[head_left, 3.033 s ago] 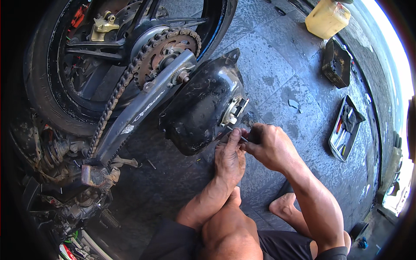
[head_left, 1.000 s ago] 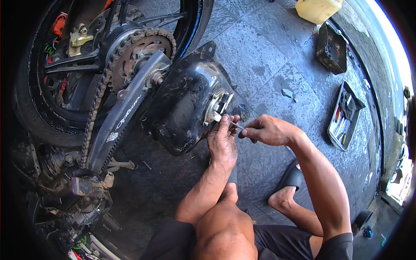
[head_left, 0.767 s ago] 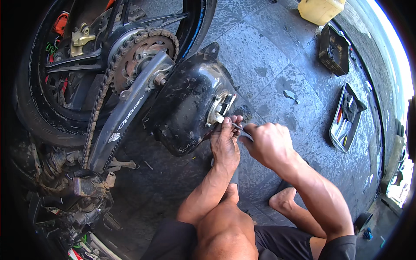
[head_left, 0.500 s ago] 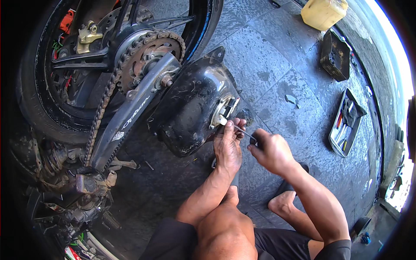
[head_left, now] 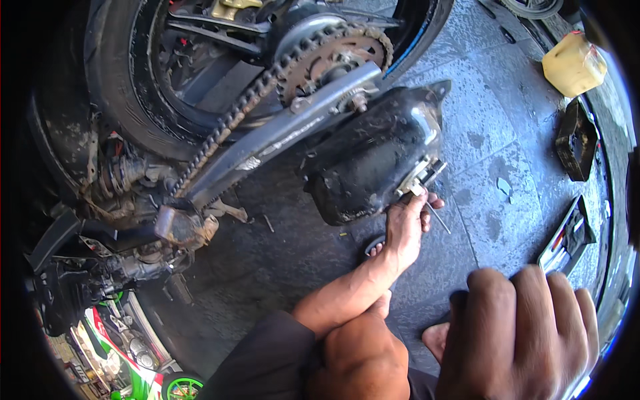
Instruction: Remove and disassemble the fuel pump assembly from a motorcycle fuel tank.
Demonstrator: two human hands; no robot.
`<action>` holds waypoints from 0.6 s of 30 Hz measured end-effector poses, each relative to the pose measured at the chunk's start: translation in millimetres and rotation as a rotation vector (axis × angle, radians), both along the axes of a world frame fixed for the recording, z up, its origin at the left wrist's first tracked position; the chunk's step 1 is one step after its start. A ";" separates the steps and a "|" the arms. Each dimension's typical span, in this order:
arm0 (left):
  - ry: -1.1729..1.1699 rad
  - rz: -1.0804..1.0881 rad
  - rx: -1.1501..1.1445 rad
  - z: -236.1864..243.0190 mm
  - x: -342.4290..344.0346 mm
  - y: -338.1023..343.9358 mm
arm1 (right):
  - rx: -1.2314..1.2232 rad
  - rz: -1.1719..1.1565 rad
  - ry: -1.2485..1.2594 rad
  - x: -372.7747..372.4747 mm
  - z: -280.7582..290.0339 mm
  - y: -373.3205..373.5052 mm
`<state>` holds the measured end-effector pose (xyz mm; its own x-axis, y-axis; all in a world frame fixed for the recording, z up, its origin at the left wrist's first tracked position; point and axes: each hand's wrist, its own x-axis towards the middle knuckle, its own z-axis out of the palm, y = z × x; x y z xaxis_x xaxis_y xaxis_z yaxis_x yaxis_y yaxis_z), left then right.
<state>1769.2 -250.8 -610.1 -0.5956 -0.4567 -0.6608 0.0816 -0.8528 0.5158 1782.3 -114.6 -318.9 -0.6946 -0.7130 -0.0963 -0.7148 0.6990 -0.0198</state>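
Note:
A black metal tank [head_left: 363, 160] lies beside the motorcycle, with a pale fitting [head_left: 413, 177] on its right side. My left hand [head_left: 407, 227] is at that fitting, fingers curled round the upper end of a thin metal rod [head_left: 440, 220], whose lower end sticks out free to the right. My right hand [head_left: 520, 333] is large and close at the lower right, away from the rod, its fingers curled with knuckles toward me; whatever it may hold is hidden.
The rear wheel [head_left: 127, 100], chain [head_left: 227, 123] and swingarm [head_left: 280, 140] fill the upper left. At right are a yellow jug [head_left: 573, 63], a dark bin [head_left: 577, 143] and a tool tray [head_left: 567, 240]. Green-and-white parts [head_left: 133, 360] lie at lower left.
My right hand has let go of the rod and moved down-right toward the camera. My left hand stays at the fitting. The view has turned, shifting the tank right within it.

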 end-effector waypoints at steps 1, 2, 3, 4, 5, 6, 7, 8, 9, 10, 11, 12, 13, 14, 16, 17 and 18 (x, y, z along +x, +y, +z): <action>0.000 0.005 -0.042 -4.3 4.8 -1.8 | 0.003 0.053 -0.030 8.3 -3.6 29.6; -0.033 0.009 -0.032 -9.3 10.2 -6.2 | -0.005 0.103 -0.056 15.0 -7.7 49.8; -0.068 0.007 -0.066 -11.6 11.8 -6.1 | -0.005 0.149 -0.081 19.9 -11.0 60.0; -0.108 0.005 -0.103 -13.6 14.5 -7.6 | -0.009 0.196 -0.110 24.7 -14.6 69.9; -0.326 -0.153 -0.130 22.0 13.2 -11.4 | 0.003 0.235 -0.138 25.4 -17.9 76.5; -0.498 -0.325 -0.154 67.2 4.1 -16.9 | 0.031 0.263 -0.127 27.3 -8.0 70.7; 0.026 -0.073 -0.037 -49.5 -2.5 -0.8 | 0.061 0.291 -0.119 31.2 1.2 67.6; -0.068 -0.095 -0.159 -38.3 -8.3 7.2 | 0.037 0.326 -0.145 -25.3 -6.0 -47.1; -0.068 -0.110 -0.173 -26.7 -14.5 10.6 | 0.017 0.357 -0.166 -52.3 -7.4 -91.5; -0.067 -0.090 -0.141 -17.3 -23.5 18.1 | 0.044 0.381 -0.187 -37.3 -6.5 -69.4; -0.083 -0.058 -0.126 -3.4 -18.3 19.4 | 0.050 0.418 -0.220 -53.1 -10.8 -105.6; -0.092 -0.032 -0.108 11.0 -15.7 21.0 | 0.061 0.449 -0.247 -70.2 -19.1 -138.2; -0.069 -0.003 -0.075 26.0 -17.0 16.9 | 0.094 0.477 -0.247 -89.9 -24.8 -121.0; -0.051 0.010 -0.046 35.0 -26.5 20.4 | 0.120 0.490 -0.251 -95.5 -28.2 -107.4; -0.123 0.157 -0.082 38.9 5.0 -15.1 | 0.138 0.455 -0.390 -96.1 -119.6 -108.2; -0.108 0.056 -0.189 -6.9 22.1 -15.2 | 0.072 0.385 -0.254 -99.4 -157.0 -93.0; -0.079 0.042 -0.162 -5.9 9.8 -4.1 | 0.066 0.254 -0.299 -113.5 -178.4 -78.4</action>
<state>1779.1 -255.0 -616.0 -0.5229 -0.5845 -0.6205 0.0689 -0.7545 0.6526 1668.8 -193.0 -497.2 -0.4314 -0.8438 -0.3193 -0.8346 0.5076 -0.2138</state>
